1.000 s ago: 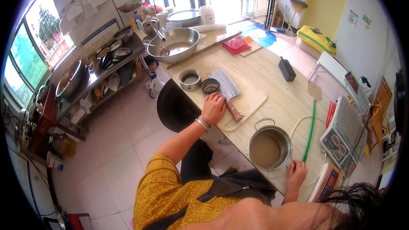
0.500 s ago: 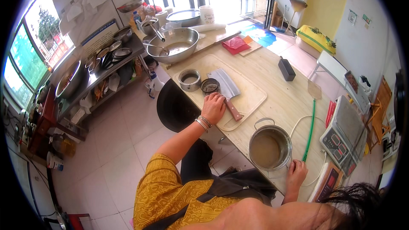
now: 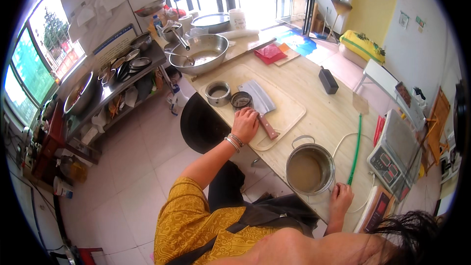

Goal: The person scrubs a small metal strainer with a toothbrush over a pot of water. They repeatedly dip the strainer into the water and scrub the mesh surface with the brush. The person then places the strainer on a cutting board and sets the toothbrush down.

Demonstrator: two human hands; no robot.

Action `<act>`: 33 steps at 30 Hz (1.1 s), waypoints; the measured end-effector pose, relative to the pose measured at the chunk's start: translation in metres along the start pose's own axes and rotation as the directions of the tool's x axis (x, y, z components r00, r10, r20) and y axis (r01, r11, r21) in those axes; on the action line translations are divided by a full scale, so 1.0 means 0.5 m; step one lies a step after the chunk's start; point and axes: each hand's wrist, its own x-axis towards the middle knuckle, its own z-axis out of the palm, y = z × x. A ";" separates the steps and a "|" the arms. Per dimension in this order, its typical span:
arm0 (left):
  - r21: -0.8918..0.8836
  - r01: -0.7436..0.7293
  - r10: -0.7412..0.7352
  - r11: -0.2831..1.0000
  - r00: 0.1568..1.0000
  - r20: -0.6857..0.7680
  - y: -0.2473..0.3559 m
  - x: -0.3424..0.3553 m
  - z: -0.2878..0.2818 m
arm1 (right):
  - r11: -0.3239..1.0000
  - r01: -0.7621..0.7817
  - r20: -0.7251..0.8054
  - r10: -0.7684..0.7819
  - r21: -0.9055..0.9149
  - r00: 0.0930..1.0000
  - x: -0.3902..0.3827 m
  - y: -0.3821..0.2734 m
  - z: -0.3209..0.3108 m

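Observation:
My left hand [image 3: 245,123] has its fingers curled at the near side of a small dark-rimmed round cup [image 3: 241,100] on the cutting board [image 3: 289,114]; the palm hides part of the grip. Beside it lies a cleaver [image 3: 259,97] with a reddish-brown handle, close to my fingers. A small metal pot [image 3: 218,92] stands left of the cup. My right hand [image 3: 341,197] rests low on the table with fingers bent, next to a two-handled steel pot [image 3: 311,168] of cloudy brownish liquid. The green handle of a fly swatter [image 3: 355,152] ends just above that hand.
A wide steel basin [image 3: 199,53] with a ladle stands at the table's far left. Red packets [image 3: 271,54] and a black box [image 3: 328,80] lie farther back. On the right are a scale [image 3: 392,159] and a white cord. A black bin [image 3: 203,123] stands below the left edge.
The view has shifted very slightly. Both hands keep their places at the cup and beside the steel pot.

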 end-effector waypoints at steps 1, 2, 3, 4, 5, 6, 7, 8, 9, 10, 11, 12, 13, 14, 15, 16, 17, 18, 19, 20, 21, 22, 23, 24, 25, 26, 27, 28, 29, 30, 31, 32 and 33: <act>-0.004 0.003 -0.003 1.000 1.000 0.000 0.001 0.000 -0.001 | 1.000 0.005 -0.005 -0.005 0.003 1.000 0.000 0.002 0.001; -0.002 0.003 -0.003 1.000 1.000 -0.002 0.000 0.000 0.000 | 1.000 0.010 -0.010 -0.010 0.007 1.000 0.000 0.003 0.002; 0.000 0.002 -0.002 1.000 1.000 -0.003 -0.001 -0.001 0.003 | 1.000 0.015 -0.015 -0.015 0.011 1.000 -0.001 0.005 0.003; 0.003 0.003 -0.003 1.000 1.000 -0.005 -0.003 -0.002 0.004 | 0.999 0.028 -0.021 -0.028 0.017 0.999 0.000 0.002 0.001; 0.003 0.007 -0.007 1.000 1.000 -0.004 -0.005 -0.003 0.005 | 0.999 0.041 -0.027 -0.040 0.023 0.999 0.001 0.000 0.000; 0.004 0.011 -0.011 1.000 1.000 -0.003 -0.007 -0.004 0.006 | 0.998 0.053 -0.033 -0.052 0.029 0.998 0.002 -0.002 -0.001; 0.002 0.010 -0.010 1.000 1.000 0.000 -0.006 -0.002 0.006 | 0.998 0.054 -0.037 -0.053 0.028 0.998 0.002 -0.001 0.000; 0.006 0.012 -0.012 1.000 1.000 0.000 -0.007 -0.001 0.005 | 0.998 0.054 -0.040 -0.053 0.026 0.998 0.002 0.000 0.001; 0.009 0.013 -0.013 1.000 1.000 -0.001 -0.008 -0.002 0.004 | 0.998 0.053 -0.044 -0.052 0.023 0.998 0.003 0.001 0.003; 0.013 0.012 -0.012 1.000 1.000 0.003 -0.007 -0.003 0.002 | 0.999 0.042 -0.038 -0.041 0.029 0.998 0.002 -0.001 0.004; 0.009 0.012 -0.012 1.000 1.000 -0.006 -0.009 -0.003 0.002 | 0.999 0.030 -0.033 -0.029 0.034 0.999 0.002 -0.003 0.005; 0.004 0.011 -0.011 1.000 1.000 -0.015 -0.011 -0.003 0.004 | 0.999 0.018 -0.029 -0.017 0.037 0.999 0.004 -0.005 0.005; -0.004 0.005 -0.006 1.000 1.000 -0.018 -0.010 -0.001 0.005 | 0.999 0.015 -0.029 -0.014 0.040 0.999 0.002 -0.004 0.004; -0.010 0.008 -0.008 1.000 1.000 -0.023 -0.009 0.002 0.007 | 0.999 0.011 -0.031 -0.010 0.040 0.999 0.002 -0.003 0.002; -0.019 0.007 -0.008 1.000 1.000 -0.027 -0.008 0.006 0.009 | 0.999 0.005 -0.036 -0.003 0.038 0.999 0.003 -0.002 0.000; -0.035 -0.011 0.010 0.999 1.000 -0.015 0.000 0.012 0.012 | 1.000 0.013 -0.051 -0.012 0.028 0.999 0.002 -0.002 -0.002; -0.024 -0.026 0.026 0.999 1.000 -0.013 0.001 0.014 0.009 | 1.000 0.002 -0.067 -0.001 0.020 0.998 0.001 -0.002 0.001; 0.014 -0.023 0.023 1.000 1.000 -0.001 0.001 0.014 0.010 | 1.000 0.005 -0.060 -0.005 0.004 0.998 0.001 -0.006 -0.001; 0.026 -0.019 0.019 0.999 1.000 0.003 -0.005 0.011 0.011 | 1.000 -0.004 -0.055 0.004 -0.010 0.998 0.005 -0.007 -0.003; 0.054 -0.038 0.037 0.998 0.999 0.009 -0.010 0.010 0.013 | 1.000 0.015 -0.079 -0.014 0.009 0.997 0.007 -0.010 -0.002; 0.055 -0.022 0.021 0.998 0.999 0.029 -0.010 0.008 0.016 | 1.000 -0.024 -0.045 0.024 0.013 0.999 0.006 -0.014 -0.007; 0.048 -0.012 0.009 0.999 0.999 0.046 -0.015 0.004 0.020 | 1.000 0.010 -0.083 -0.009 0.017 0.996 0.008 -0.015 -0.008; 0.071 -0.024 0.020 0.997 0.998 0.052 -0.012 0.002 0.011 | 1.000 -0.005 -0.061 0.005 0.003 0.998 0.010 -0.018 -0.008; 0.073 -0.044 0.039 0.996 0.997 0.061 -0.023 -0.004 0.012 | 0.999 -0.027 -0.030 0.027 -0.026 0.999 0.010 -0.022 -0.008; 0.089 -0.057 0.052 0.994 0.997 0.062 -0.031 -0.007 0.012 | 1.000 -0.001 -0.054 0.001 -0.014 0.999 0.009 -0.017 -0.001; 0.073 -0.075 0.070 0.994 0.995 0.075 -0.032 -0.005 0.014 | 0.999 -0.017 -0.050 0.014 -0.049 0.999 0.006 -0.018 -0.002; 0.072 -0.079 0.073 0.994 0.994 0.075 -0.031 -0.004 0.013 | 0.999 -0.032 -0.057 0.029 -0.041 0.998 -0.001 -0.018 -0.005; 0.071 -0.087 0.081 0.994 0.993 0.081 -0.029 -0.001 0.012 | 0.999 -0.033 -0.067 0.031 -0.028 0.997 -0.002 -0.019 -0.008; 0.076 -0.085 0.079 0.994 0.994 0.078 -0.026 0.002 0.011 | 1.000 -0.020 -0.077 0.019 -0.013 0.997 -0.001 -0.019 -0.010; 0.057 -0.078 0.073 0.995 0.994 0.082 -0.021 0.006 0.013 | 1.000 -0.028 -0.078 0.027 -0.012 0.997 -0.003 -0.016 -0.011; 0.049 -0.087 0.083 0.995 0.993 0.080 -0.024 0.007 0.015 | 1.000 -0.026 -0.077 0.025 -0.007 0.997 -0.002 -0.017 -0.011; 0.043 -0.094 0.090 0.995 0.993 0.078 -0.030 0.008 0.017 | 1.000 -0.022 -0.074 0.022 -0.001 0.997 -0.003 -0.018 -0.010; 0.037 -0.099 0.096 0.994 0.992 0.077 -0.035 0.009 0.019 | 0.999 -0.033 -0.070 0.033 -0.002 0.997 -0.005 -0.019 -0.011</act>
